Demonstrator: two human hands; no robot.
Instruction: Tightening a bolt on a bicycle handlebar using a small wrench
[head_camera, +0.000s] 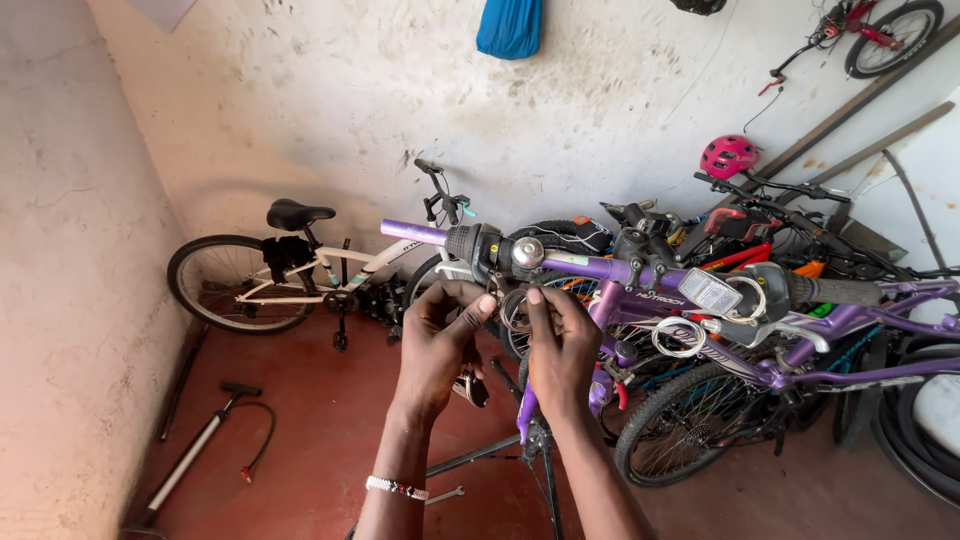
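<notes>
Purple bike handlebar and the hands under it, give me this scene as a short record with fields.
setting: bike workshop, red floor, whitewashed wall
left hand: raised beneath the purple handlebar, fingertips by the brake lever
right hand: pinching a coiled cable just below the bar
on the bar: grip shifter, silver bell, white reflector
behind: white bike, pink helmet
on floor: floor pump, spanner
</notes>
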